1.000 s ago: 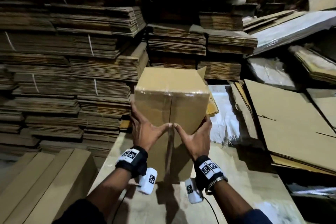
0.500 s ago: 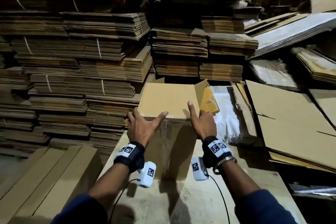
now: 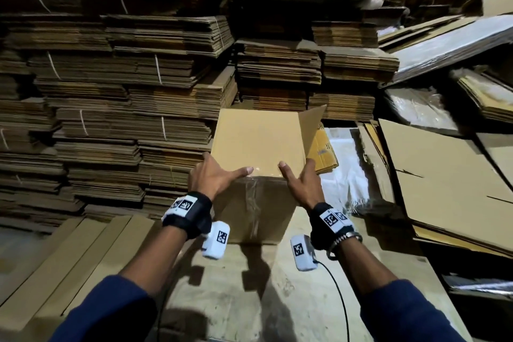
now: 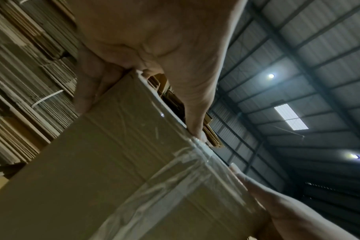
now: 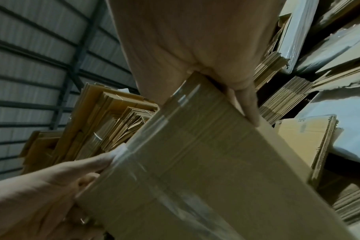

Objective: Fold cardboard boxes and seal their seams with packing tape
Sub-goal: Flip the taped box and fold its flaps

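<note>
Your cardboard box (image 3: pixel 256 144) stands on the bench (image 3: pixel 302 280) at centre frame, its near face crossed by clear packing tape (image 3: pixel 251 204). Judge it light and hollow: stiff at the corners, panels that give under pressure, tape slick to the touch. Hold it by the corner edges. Your left hand (image 3: pixel 212 178) clasps the near left corner, thumb on top. Your right hand (image 3: pixel 304 182) clasps the near right corner likewise; the fingers' curl behind the box probably grips, though it is hidden.

1. Dim warehouse scene; ceiling lamps (image 4: pixel 270 75) glow at three o'clock in the left wrist view.
2. Hand shadows fall toward six o'clock on the table (image 3: pixel 277 300).
3. Wrist views blurred, edges warped.
</note>
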Available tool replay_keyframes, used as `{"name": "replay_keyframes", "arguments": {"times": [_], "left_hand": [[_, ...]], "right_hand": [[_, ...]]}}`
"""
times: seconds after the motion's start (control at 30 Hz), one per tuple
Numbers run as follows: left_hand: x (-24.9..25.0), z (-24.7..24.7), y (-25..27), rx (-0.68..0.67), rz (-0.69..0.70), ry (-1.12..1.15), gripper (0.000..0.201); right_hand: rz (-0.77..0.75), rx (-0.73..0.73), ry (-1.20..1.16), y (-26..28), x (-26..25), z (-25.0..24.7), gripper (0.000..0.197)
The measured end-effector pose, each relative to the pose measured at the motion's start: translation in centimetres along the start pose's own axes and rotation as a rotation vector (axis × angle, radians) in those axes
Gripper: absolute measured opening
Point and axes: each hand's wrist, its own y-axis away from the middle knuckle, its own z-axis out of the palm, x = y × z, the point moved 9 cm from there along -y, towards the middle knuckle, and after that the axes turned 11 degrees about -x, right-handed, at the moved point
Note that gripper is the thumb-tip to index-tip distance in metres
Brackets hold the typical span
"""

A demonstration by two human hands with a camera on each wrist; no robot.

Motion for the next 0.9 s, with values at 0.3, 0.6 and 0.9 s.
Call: {"name": "replay_keyframes", "arguments": {"times": [0.3, 0.6, 0.9], "left_hand": [[-8.2, 8.0, 5.0, -0.030, 0.023, 0.117, 0.106], [-19.4, 17.8, 8.5, -0.410, -0.021, -0.097, 0.074], [-14.5, 16.2, 9.0, -0.337, 0.124, -0.061, 0.139]], "right_hand": [[0.010, -0.133, -0.072, 4.8, 7.6, 3.1, 0.084], [0.415, -0.367, 0.197, 11.3, 21.7, 7.4, 0.071], [0.621, -0.591, 0.237, 14.7, 24.8, 6.7, 0.066]]}}
